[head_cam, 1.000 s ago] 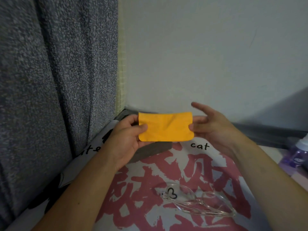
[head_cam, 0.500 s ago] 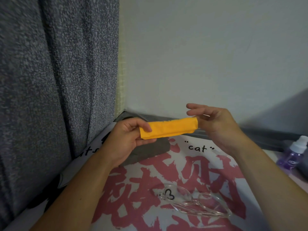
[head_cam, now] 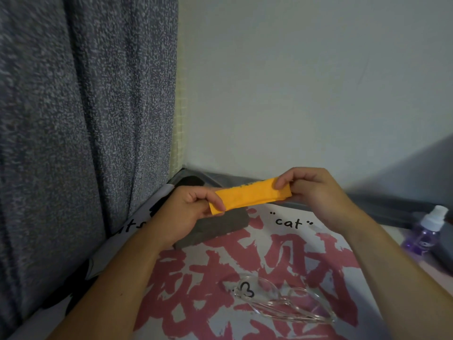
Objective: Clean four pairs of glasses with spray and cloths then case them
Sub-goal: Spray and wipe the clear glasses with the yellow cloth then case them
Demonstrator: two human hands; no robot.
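Observation:
An orange cleaning cloth (head_cam: 247, 196), folded into a narrow strip, is stretched in the air between my two hands. My left hand (head_cam: 186, 212) pinches its left end and my right hand (head_cam: 311, 190) pinches its right end. Below them a pair of clear-framed glasses (head_cam: 277, 300) lies folded on the printed table cover. A grey case (head_cam: 220, 227) lies on the table under my left hand, partly hidden by it. A purple spray bottle (head_cam: 426, 231) with a white cap stands at the right edge.
The white table cover (head_cam: 289, 253) carries large pink characters and the word "cat". A grey speckled curtain (head_cam: 85, 119) hangs on the left and a pale wall (head_cam: 306, 82) stands behind. A dark object (head_cam: 446, 246) sits beside the spray bottle.
The cloth was a flat rectangle a second ago; it has been folded lengthwise into a narrow strip. My right hand's fingers have closed down onto its end.

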